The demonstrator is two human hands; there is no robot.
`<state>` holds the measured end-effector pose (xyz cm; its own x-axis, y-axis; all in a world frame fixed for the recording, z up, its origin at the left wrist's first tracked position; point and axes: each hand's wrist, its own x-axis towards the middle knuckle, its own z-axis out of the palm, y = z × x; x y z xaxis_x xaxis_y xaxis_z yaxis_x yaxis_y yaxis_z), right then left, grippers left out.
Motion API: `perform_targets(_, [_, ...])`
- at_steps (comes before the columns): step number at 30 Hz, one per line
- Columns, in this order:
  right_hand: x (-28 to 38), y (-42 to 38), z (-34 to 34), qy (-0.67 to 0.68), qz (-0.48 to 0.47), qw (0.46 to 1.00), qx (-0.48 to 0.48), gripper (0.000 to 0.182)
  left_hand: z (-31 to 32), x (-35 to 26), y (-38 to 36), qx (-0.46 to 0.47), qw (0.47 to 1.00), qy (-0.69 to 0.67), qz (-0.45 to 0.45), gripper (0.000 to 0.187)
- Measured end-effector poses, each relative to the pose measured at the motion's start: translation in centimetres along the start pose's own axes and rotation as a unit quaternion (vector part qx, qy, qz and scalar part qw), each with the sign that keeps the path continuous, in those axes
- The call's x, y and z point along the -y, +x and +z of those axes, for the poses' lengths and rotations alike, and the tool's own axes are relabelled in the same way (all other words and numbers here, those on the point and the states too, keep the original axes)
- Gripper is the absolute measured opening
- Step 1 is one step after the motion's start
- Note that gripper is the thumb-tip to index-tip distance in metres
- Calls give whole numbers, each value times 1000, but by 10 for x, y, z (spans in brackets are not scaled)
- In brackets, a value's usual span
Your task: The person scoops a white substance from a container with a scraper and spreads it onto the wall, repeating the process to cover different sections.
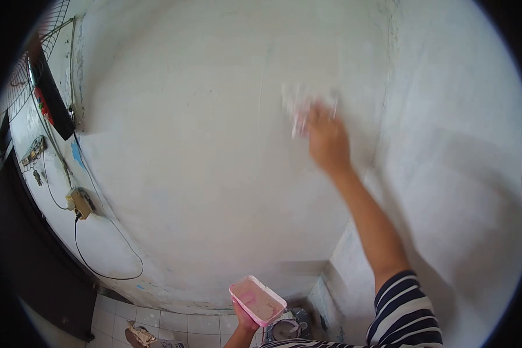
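Observation:
My right hand is raised at the wall, fingers closed round a whitish, pink-smeared cloth or pad that is blurred by motion. What exactly it is I cannot make out. Low in the view, my left hand grips a rectangular pink-white plastic container from its left side and below. A thin pinkish layer of wet material lies inside the container.
At the left, a socket box with hanging cables, a dark long object and a wire rack. A dark door stands lower left. Below are floor tiles, a crumpled item and a grey round-topped object.

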<state>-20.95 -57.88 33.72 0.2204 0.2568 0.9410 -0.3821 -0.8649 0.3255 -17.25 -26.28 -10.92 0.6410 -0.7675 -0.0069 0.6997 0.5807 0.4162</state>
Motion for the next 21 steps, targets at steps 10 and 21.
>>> perform_targets(10, [3,28,-91,255,117,959,39,45,-12,2,3,-21,1000,-19,-7,86])
perform_targets(21, [32,52,1,-6,-8,1000,-28,25,-15,-5,2,-26,999,-21,-17,87])
